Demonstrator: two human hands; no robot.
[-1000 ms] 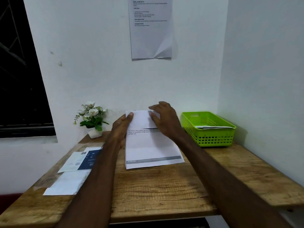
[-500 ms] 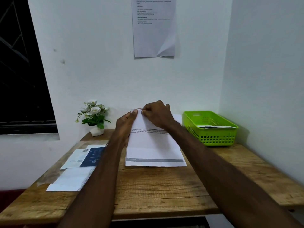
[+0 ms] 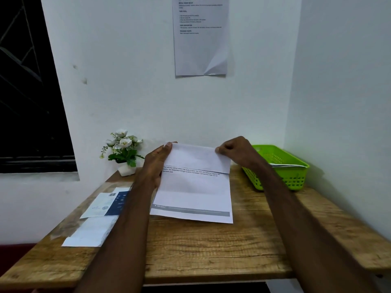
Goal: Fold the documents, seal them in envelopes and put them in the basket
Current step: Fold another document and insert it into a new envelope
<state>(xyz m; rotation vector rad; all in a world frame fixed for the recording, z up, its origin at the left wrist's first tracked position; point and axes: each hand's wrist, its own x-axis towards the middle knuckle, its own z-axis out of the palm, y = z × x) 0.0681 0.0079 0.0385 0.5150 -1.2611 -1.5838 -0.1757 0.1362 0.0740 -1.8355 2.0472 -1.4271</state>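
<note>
We see the sheet (image 3: 193, 195) lying lengthwise away from us, its far end folded toward us; left hand (image 3: 155, 166) and right hand (image 3: 237, 152) pinch the fold's corners.

Printed white wall notice (image 3: 201, 37): top cut off, text too small to read. Lime-green plastic basket (image 3: 294, 176): near-left corner behind my right forearm; contents unclear. White folded document (image 3: 192, 193): left edge under my left hand (image 3: 155, 166).

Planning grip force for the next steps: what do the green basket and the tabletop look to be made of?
The green basket looks like moulded plastic: uniform bright colour, slight sheen, a regular grid of holes in its walls. The tabletop looks like wood, or possibly a wood-look laminate: brown grain lines and knots, matte finish, with a worn pale patch at its left side.
</note>
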